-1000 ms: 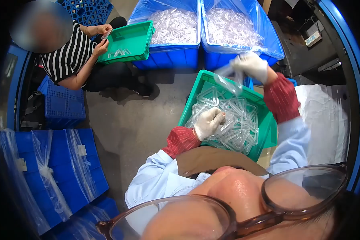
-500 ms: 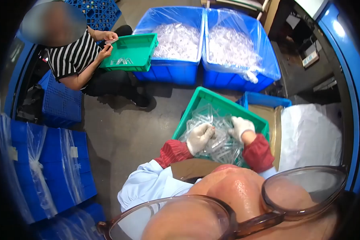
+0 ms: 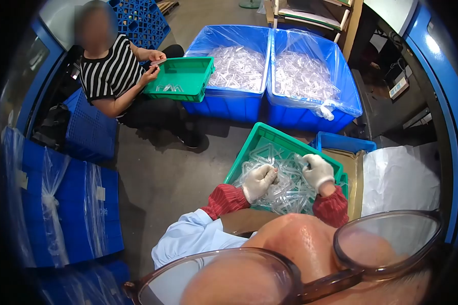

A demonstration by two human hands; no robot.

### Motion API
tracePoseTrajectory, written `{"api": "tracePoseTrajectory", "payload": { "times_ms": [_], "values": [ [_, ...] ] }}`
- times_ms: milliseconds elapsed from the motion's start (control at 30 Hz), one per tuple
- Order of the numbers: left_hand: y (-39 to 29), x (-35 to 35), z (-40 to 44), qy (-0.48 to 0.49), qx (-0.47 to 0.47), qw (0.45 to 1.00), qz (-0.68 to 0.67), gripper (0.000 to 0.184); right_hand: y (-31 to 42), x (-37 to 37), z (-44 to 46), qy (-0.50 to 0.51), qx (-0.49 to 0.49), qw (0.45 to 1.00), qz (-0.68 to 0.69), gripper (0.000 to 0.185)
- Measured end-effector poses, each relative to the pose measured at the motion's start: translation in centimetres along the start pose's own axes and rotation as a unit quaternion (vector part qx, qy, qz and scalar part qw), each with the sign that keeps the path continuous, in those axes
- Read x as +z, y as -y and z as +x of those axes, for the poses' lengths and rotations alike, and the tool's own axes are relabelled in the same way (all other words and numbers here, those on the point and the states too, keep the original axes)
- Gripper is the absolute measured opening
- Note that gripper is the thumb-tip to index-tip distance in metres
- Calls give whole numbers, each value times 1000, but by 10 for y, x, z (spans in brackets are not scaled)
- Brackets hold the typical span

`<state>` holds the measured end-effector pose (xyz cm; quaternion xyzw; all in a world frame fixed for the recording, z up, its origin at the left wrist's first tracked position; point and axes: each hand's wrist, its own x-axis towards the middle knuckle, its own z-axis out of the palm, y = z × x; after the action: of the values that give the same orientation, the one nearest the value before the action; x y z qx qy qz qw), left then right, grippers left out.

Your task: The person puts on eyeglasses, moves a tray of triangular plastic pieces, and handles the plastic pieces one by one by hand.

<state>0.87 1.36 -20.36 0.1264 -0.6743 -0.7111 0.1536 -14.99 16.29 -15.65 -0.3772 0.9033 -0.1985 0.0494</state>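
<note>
A green tray (image 3: 293, 145) in front of me holds a loose pile of clear plastic triangular pieces (image 3: 290, 194). My left hand (image 3: 260, 183), in a white glove with bare fingertips, is over the left of the pile, its fingers pressed together; what they hold is too small to make out. To its right, my right hand (image 3: 318, 171), gloved too, bends over the right part of the pile. Its fingers are closed at a clear piece, whose outline is hard to tell from the others.
Two blue bins (image 3: 228, 105) (image 3: 310, 113) lined with plastic film and full of clear pieces stand beyond. At the left a seated person (image 3: 114, 71) handles a small piece over another green tray (image 3: 183, 73). Stacked blue crates (image 3: 74, 203) stand at lower left.
My right hand has come down from above the bins' near edge to the pile, and its clear pieces are no longer raised. My left hand stays over the pile. The view has shifted.
</note>
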Motion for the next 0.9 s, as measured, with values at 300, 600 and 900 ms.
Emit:
{"api": "tracePoseTrajectory", "payload": {
  "times_ms": [300, 600, 900],
  "values": [
    [-38, 12, 14, 127, -119, 921, -349, 41, 55, -15, -36, -178, -253, 920, 240, 36],
    [-50, 5, 7, -52, -90, 967, -233, 24, 37, 12, -35, -152, 57, 867, 471, 23],
    [-46, 9, 2, -28, -127, 971, -198, 26, 46, 6, -32, -40, 101, 776, 622, 30]
  ]
}}
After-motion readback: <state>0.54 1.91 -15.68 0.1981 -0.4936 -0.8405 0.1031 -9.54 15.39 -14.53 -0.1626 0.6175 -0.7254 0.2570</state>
